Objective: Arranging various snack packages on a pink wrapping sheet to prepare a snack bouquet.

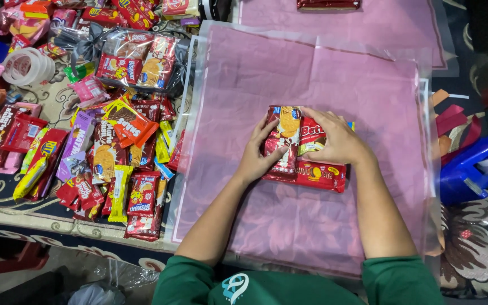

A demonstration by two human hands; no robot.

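green sleeves lowest in view; both hands, left hand and right hand, press flat on red biscuit packs over pink wrapping sheet, fingers spread, not gripping.

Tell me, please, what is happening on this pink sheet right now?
A person in green sleeves has both hands on a small stack of red snack packets lying in the middle of a pink sheet. The left hand presses the stack's left side, and the right hand rests on top. To the left, a loose heap of snack packets covers the patterned carpet. A blue tape dispenser sits at the right.
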